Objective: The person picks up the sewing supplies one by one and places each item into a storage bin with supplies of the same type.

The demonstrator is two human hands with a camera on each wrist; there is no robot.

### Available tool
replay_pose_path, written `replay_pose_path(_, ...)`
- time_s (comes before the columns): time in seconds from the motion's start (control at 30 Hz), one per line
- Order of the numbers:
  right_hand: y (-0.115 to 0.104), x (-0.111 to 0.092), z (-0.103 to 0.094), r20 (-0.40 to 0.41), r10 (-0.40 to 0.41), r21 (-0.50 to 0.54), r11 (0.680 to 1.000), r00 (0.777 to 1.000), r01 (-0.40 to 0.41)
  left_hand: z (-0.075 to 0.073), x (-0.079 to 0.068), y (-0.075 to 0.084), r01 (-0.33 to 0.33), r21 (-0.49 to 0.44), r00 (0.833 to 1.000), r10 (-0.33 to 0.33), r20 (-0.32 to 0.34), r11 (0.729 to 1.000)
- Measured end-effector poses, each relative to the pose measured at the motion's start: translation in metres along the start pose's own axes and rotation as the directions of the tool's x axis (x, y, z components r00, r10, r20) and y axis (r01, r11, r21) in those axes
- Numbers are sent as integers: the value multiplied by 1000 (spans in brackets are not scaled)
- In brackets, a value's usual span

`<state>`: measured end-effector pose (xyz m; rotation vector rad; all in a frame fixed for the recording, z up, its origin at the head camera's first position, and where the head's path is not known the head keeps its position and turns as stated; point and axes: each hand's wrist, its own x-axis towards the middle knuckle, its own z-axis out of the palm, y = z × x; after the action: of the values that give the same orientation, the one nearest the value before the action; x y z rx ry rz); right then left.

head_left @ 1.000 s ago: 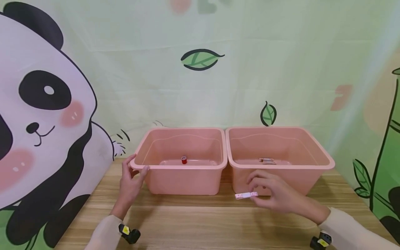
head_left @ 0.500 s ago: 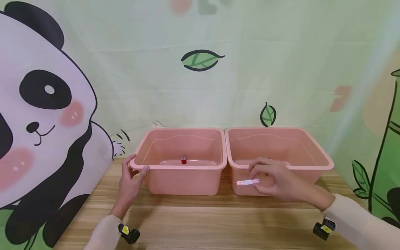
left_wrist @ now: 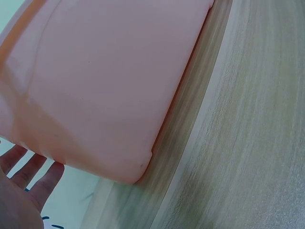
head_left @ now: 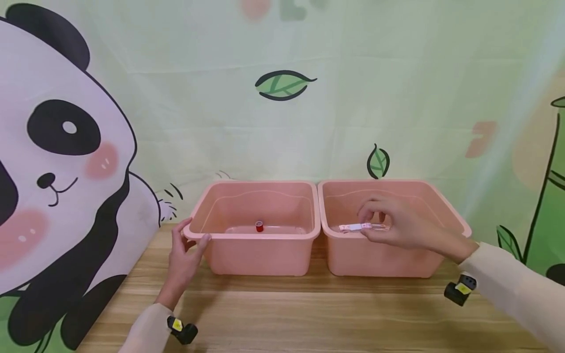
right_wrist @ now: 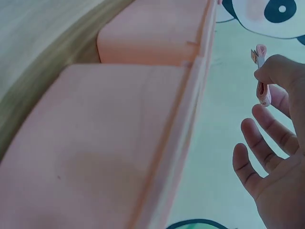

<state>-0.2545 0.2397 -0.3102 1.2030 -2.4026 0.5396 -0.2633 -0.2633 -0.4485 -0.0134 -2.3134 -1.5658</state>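
Observation:
My right hand [head_left: 397,225] pinches a folded pink-and-white tape measure [head_left: 353,227] between thumb and fingers, over the front rim of the right pink bin [head_left: 379,257]. In the right wrist view the tape measure [right_wrist: 262,93] shows its stacked folds and a small metal end, with the other fingers spread loosely below. Behind it in the head view, part of a small thing in the right bin shows. My left hand [head_left: 184,260] grips the front left corner of the left pink bin [head_left: 258,255], thumb at the front rim. A small red roll [head_left: 259,226] sits on that bin's floor.
Both bins stand side by side on a wooden table [head_left: 273,314], their rims close together. A pale green cloth [head_left: 198,98] with a printed panda and leaves hangs behind. A black camera [head_left: 182,331] is on the left wrist, another [head_left: 460,290] on the right.
My right hand has risen with the tape measure from in front of the right bin to over its front rim. The left hand and both bins have stayed in place.

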Motion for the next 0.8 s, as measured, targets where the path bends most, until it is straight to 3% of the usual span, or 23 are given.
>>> replay_pose_path(0.13,3,6,-12,56,90,-85,993,994,-85,-1,-1,2,-3,-5,1000,3,5,1000)
replay_pose_path(0.27,5,11,-22,74,177,-211,965,981,-158,-1,0,1,7,-2,1000,-7,9,1000)
replay_pose_path(0.33,7,13,-25,88,229,-210,955,969,-207,-1,1,0,14,-8,1000,-14,11,1000)
replay_pose_path(0.43,12,17,-29,116,273,-111,959,955,-261,-1,2,-1,20,-18,1000,-20,14,1000)
replay_pose_path(0.6,26,25,-31,127,230,95,965,965,-243,-1,1,1,21,-12,1000,-21,12,1000)
replay_pose_path(0.8,39,29,-35,120,253,152,951,960,-270,0,-1,3,2,3,1000,-2,-3,1000)
